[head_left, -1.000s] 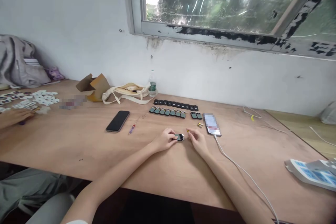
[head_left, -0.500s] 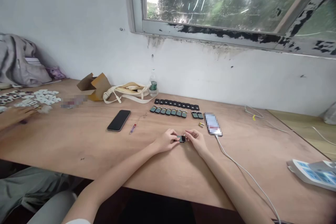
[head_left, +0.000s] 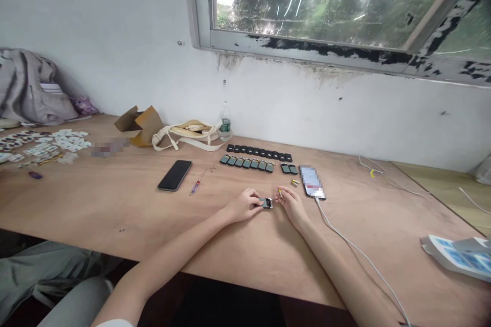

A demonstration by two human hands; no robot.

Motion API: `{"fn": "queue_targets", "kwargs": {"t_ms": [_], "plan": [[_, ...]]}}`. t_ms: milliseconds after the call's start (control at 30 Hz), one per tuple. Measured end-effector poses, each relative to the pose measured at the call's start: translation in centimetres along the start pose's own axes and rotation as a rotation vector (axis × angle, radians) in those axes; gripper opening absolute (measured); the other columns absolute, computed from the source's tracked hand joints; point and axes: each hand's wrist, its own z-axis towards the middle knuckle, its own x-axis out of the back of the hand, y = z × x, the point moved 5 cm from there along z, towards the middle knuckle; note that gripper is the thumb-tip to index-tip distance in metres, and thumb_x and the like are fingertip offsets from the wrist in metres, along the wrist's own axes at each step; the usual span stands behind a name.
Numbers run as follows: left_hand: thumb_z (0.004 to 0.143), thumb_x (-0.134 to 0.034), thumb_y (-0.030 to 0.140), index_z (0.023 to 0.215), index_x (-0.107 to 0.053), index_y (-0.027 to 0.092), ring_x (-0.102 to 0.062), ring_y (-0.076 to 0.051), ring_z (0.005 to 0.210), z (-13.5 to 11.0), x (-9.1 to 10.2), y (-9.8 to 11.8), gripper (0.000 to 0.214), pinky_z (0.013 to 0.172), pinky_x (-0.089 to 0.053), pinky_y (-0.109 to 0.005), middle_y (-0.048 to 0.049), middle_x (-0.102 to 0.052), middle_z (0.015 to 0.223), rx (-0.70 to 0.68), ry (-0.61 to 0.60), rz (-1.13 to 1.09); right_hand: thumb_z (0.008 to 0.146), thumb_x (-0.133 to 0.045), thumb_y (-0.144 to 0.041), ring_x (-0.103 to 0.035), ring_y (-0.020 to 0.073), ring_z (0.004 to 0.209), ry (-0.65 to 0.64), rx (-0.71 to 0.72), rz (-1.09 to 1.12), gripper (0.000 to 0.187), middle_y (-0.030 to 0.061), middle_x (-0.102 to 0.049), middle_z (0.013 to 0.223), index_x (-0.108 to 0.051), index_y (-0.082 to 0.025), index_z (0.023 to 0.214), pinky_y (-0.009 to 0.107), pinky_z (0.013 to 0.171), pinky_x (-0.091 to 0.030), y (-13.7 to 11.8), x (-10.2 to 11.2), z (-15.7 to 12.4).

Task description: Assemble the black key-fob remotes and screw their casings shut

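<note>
Low over the table, my left hand (head_left: 241, 206) pinches a small black electronic device with a grey panel (head_left: 265, 203); its end with metal contacts points to the right. Just right of it, my right hand (head_left: 293, 206) holds a small yellow battery (head_left: 280, 192) between thumb and fingers, apart from the device. More small yellow batteries (head_left: 294, 183) lie beyond that hand. Behind them runs a row of similar grey-panelled devices (head_left: 246, 163), with two more devices (head_left: 289, 168) set to its right. A row of black covers (head_left: 259, 153) lies furthest back.
A phone on a white cable (head_left: 312, 182) lies on the right, a dark phone (head_left: 175, 175) and a screwdriver (head_left: 196, 184) on the left. Along the wall stand a bottle (head_left: 225, 125), a cream bag (head_left: 187, 133) and a paper bag (head_left: 143, 125). White pieces (head_left: 69, 139) cover the far left.
My right hand has drawn back to the right from the device, and the battery in its fingers now shows. Another person's hand at the far left has left the view.
</note>
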Motion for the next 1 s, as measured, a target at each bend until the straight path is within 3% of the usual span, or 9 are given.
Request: {"fn": "queue_targets", "kwargs": {"t_ms": [167, 433, 567, 700, 800, 1000], "plan": [[0.083, -0.061, 0.028, 0.085, -0.071, 0.016, -0.058, -0.019, 0.089, 0.0, -0.1, -0.1, 0.015, 0.080, -0.049, -0.030, -0.0096, -0.061, 0.093, -0.003, 0.013, 0.007, 0.074, -0.063, -0.052, -0.060, 0.0178, 0.061, 0.021, 0.020, -0.099, 0.035, 0.0035, -0.061, 0.067, -0.062, -0.018, 0.083, 0.030, 0.058, -0.049, -0.2, 0.0, 0.0], [0.084, -0.059, 0.028, 0.088, -0.071, 0.016, -0.058, -0.019, 0.090, 0.0, 0.0, 0.1, 0.017, 0.081, -0.049, -0.030, -0.0099, -0.061, 0.095, 0.003, -0.006, 0.007, 0.068, -0.069, -0.057, -0.062, 0.0202, 0.060, -0.014, 0.007, -0.225, 0.041, 0.0071, -0.068, 0.066, -0.067, -0.017, 0.073, 0.033, 0.060, -0.051, -0.7, -0.9, -0.7], [0.084, -0.059, 0.028, 0.089, -0.071, 0.016, -0.058, -0.019, 0.090, 0.0, 0.0, 0.1, 0.017, 0.081, -0.049, -0.031, -0.0103, -0.061, 0.096, 0.009, -0.009, 0.008, 0.074, -0.061, -0.061, -0.056, 0.0179, 0.053, 0.010, 0.101, -0.387, 0.044, 0.0042, -0.063, 0.057, -0.067, -0.018, 0.066, 0.031, 0.055, -0.045, -1.3, -1.1, -1.2], [0.084, -0.059, 0.026, 0.089, -0.071, 0.016, -0.057, -0.020, 0.092, 0.0, 0.0, 0.1, 0.016, 0.083, -0.048, -0.031, -0.0101, -0.061, 0.096, 0.004, -0.018, 0.007, 0.077, -0.057, -0.061, -0.059, 0.0203, 0.064, -0.008, 0.235, -0.571, 0.044, 0.0068, -0.067, 0.069, -0.071, -0.019, 0.074, 0.032, 0.062, -0.046, -1.5, -1.5, -1.5], [0.085, -0.059, 0.026, 0.090, -0.071, 0.017, -0.057, -0.020, 0.092, 0.0, 0.0, 0.1, 0.016, 0.082, -0.049, -0.031, -0.0099, -0.061, 0.096, 0.011, -0.024, 0.004, 0.074, -0.062, -0.060, -0.063, 0.0226, 0.070, 0.020, 0.224, -0.568, 0.043, 0.0091, -0.071, 0.082, -0.070, -0.019, 0.084, 0.033, 0.063, -0.048, -1.0, -1.5, -1.4], [0.085, -0.059, 0.026, 0.091, -0.071, 0.018, -0.057, -0.020, 0.092, 0.0, 0.0, 0.2, 0.016, 0.083, -0.049, -0.032, -0.0095, -0.061, 0.095, 0.009, -0.016, 0.004, 0.072, -0.064, -0.060, -0.059, 0.0211, 0.063, 0.014, 0.206, -0.588, 0.041, 0.0075, -0.069, 0.070, -0.063, -0.019, 0.068, 0.030, 0.057, -0.043, -0.4, -1.6, -1.0]]}}
